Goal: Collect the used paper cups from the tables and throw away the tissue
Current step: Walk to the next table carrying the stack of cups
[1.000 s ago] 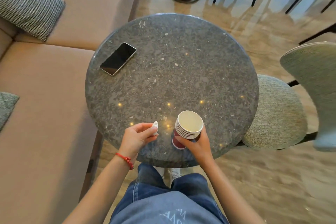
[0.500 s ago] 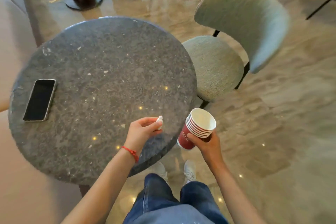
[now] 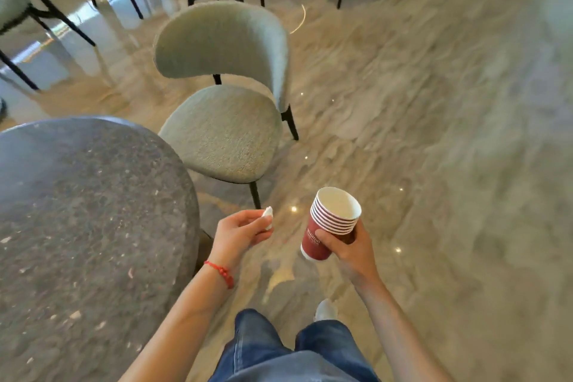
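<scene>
Cups (image 3: 333, 222), nested, sit clasped in my right hand (image 3: 350, 246) at five o'clock; tissue (image 3: 268, 216) pinched in my left hand (image 3: 240, 231); table (image 3: 77, 226) at nine; collecting looks done, I judge; binning remains.

table (image 3: 93, 226) left | chair (image 3: 223, 133) just beyond | cup stack (image 3: 331, 223) right of tissue (image 3: 268, 217), seemingly apart

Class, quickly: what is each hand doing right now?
Left hand: pinches the tissue.
Right hand: grips the cups.
</scene>
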